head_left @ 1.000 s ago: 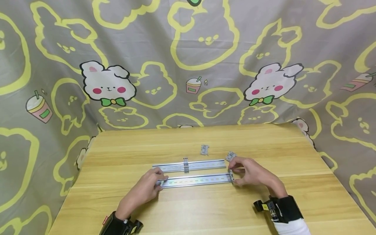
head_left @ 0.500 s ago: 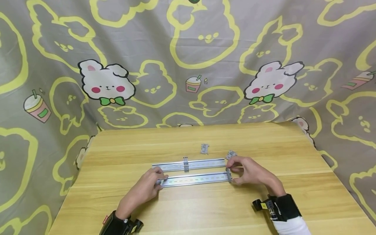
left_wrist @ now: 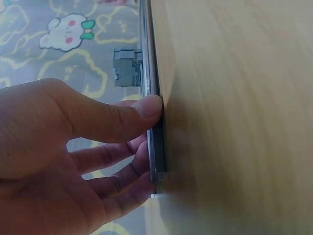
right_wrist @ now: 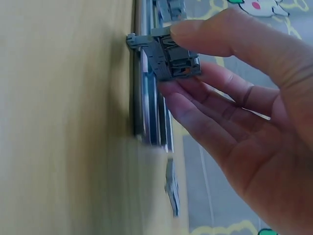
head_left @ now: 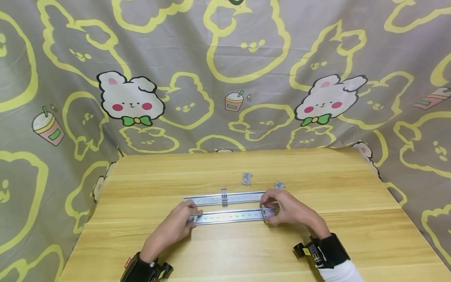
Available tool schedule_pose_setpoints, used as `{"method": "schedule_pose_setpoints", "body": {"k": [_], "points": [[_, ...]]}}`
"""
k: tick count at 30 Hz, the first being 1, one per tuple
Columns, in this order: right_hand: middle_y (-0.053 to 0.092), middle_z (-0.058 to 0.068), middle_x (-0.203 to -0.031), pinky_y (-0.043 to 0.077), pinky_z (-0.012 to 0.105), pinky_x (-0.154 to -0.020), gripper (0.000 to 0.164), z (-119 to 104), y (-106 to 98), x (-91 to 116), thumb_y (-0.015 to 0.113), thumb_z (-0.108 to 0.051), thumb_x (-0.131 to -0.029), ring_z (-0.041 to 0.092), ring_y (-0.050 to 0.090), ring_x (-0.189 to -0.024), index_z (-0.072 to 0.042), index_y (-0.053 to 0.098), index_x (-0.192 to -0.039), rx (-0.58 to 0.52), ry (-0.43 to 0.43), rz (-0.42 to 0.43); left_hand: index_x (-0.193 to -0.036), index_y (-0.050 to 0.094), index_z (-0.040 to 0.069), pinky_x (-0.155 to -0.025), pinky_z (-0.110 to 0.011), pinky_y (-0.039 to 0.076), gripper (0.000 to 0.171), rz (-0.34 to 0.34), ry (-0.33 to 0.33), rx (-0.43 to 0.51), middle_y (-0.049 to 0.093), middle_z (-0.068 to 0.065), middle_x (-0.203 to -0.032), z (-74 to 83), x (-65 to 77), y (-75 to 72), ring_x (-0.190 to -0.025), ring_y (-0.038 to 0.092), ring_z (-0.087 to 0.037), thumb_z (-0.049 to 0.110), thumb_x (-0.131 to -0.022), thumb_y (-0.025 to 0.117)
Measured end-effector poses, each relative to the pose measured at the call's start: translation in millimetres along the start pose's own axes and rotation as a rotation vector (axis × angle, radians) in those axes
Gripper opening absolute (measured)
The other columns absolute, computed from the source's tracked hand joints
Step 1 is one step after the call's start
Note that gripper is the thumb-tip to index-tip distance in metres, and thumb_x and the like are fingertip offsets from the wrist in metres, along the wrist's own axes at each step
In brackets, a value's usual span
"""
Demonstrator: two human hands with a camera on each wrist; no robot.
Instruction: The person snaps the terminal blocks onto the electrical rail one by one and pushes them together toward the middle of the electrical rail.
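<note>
Two slotted metal DIN rails lie side by side on the table. My left hand pinches the left end of the near DIN rail, its thumb on the near edge in the left wrist view. Toward that rail's right end, my right hand holds a grey terminal block between thumb and fingers. The block stands across the rail, its foot at the rail's near edge in the right wrist view. Several narrow grey terminal blocks sit together on the far DIN rail, left of its middle.
Behind the rails, a loose terminal block lies flat on the wooden table. Another loose terminal block lies just beyond my right hand. A patterned grey curtain hangs around the table's back and sides.
My right hand has slid left along the near rail with the terminal block, from the rail's right end inward. More of the loose block behind it shows. My left hand stays put.
</note>
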State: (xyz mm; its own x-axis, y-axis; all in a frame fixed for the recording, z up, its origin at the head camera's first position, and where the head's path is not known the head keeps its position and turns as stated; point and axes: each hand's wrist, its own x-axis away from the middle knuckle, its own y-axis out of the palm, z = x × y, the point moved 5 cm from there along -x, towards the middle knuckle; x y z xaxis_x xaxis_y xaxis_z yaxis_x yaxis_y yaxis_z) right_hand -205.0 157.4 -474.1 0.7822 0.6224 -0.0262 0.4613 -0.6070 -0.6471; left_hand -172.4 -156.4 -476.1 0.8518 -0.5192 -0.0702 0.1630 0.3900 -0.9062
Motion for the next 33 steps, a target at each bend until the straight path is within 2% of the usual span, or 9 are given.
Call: {"method": "schedule_pose_setpoints", "body": {"k": [11,33], "points": [[0.066,0.009,-0.108,0.054,0.036,-0.093,0.045,-17.1,19.6,-17.8,0.083,-0.008,-0.068,0.022,0.064,-0.105,-0.003,0.063,-0.108,0.003,0.001,-0.003,-0.107,0.075,-0.003,-0.072,-0.033,0.055,0.034,0.007,0.008,-0.002,0.064,-0.008,-0.101,1.1,1.5,-1.2,-0.09,0.058,-0.019,-0.009,-0.074,0.075],[0.069,0.004,-0.107,0.055,0.034,-0.088,0.047,-50.5,54.5,-45.8,0.085,-0.017,-0.068,0.017,0.064,-0.098,-0.003,0.068,-0.109,0.104,-0.043,0.014,-0.107,0.075,-0.003,-0.079,-0.035,0.058,0.035,-0.009,0.016,-0.02,0.063,-0.007,-0.1,4.8,3.8,-1.4,-0.09,0.06,-0.022,-0.008,-0.073,0.076]]}}
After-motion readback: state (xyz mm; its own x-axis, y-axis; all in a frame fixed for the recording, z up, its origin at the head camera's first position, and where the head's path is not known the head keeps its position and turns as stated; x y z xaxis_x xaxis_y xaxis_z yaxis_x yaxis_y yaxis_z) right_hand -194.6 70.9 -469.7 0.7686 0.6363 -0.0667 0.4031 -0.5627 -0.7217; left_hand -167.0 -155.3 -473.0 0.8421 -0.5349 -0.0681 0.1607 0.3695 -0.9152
